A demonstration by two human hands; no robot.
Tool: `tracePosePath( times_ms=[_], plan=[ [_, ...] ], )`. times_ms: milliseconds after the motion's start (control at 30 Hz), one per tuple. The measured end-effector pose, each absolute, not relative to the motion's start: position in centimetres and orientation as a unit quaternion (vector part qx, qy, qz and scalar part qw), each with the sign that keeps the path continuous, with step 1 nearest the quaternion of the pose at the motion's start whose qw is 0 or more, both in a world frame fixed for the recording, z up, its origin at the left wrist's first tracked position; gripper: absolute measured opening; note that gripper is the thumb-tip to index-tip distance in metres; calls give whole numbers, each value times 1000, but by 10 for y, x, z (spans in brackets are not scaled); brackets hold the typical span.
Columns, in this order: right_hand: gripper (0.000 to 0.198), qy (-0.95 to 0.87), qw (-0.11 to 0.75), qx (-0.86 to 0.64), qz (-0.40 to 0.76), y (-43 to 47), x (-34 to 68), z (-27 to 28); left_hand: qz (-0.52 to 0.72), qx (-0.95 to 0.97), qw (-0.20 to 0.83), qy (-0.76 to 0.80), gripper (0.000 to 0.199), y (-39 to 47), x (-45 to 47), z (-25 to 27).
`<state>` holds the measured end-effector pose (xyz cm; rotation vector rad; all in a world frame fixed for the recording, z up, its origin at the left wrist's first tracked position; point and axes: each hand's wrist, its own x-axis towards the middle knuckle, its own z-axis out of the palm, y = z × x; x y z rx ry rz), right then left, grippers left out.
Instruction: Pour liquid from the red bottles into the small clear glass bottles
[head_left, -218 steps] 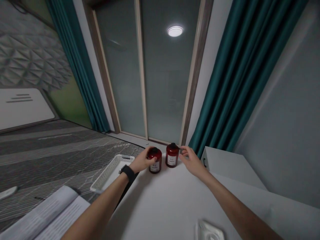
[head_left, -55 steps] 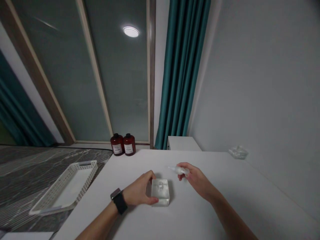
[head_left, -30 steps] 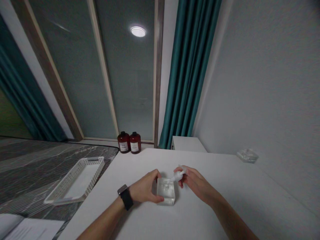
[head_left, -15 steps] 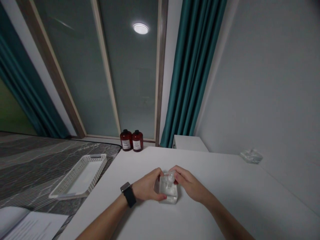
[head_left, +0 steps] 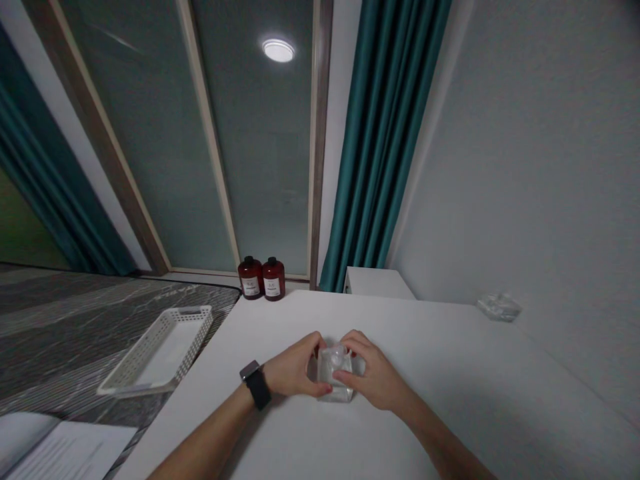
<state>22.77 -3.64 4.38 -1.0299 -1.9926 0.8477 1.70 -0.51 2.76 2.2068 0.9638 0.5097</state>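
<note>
A clear, square glass bottle with a rounded clear top stands on the white table, between both hands. My left hand is closed round its left side, the thumb on the near face and the fingers behind; a dark watch sits on that wrist. From the right, my right hand curves about the upper part of the same bottle. Its thumb lies across the near side and its fingertips reach to the back by the rounded top. Fingers partly cover the bottle, so its contents cannot be made out.
Two dark red-brown bottles with white labels stand at the table's far left corner. A white plastic basket and an open book lie to the left on a grey patterned surface. A crumpled clear plastic item rests far right by the wall.
My right hand has shifted from pinching near the bottle's top to gripping round it, its thumb now across the near side. My left hand keeps its hold.
</note>
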Motion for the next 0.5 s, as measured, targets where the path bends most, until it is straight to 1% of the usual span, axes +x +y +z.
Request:
tracePosePath(
  times_ms=[67, 200, 267, 500],
  plan=[
    [17, -766, 385, -409, 314, -38, 225, 40, 197, 845, 335, 367, 49, -4, 17, 27],
    [40, -739, 413, -428, 317, -40, 224, 34, 205, 845, 344, 353, 49, -2, 16, 25],
    [46, -726, 419, -435, 329, -40, 225, 30, 208, 844, 350, 350, 49, -2, 16, 24],
    [52, -713, 425, -413, 374, -42, 225, 21, 219, 837, 367, 340, 48, -1, 15, 22]
  ],
)
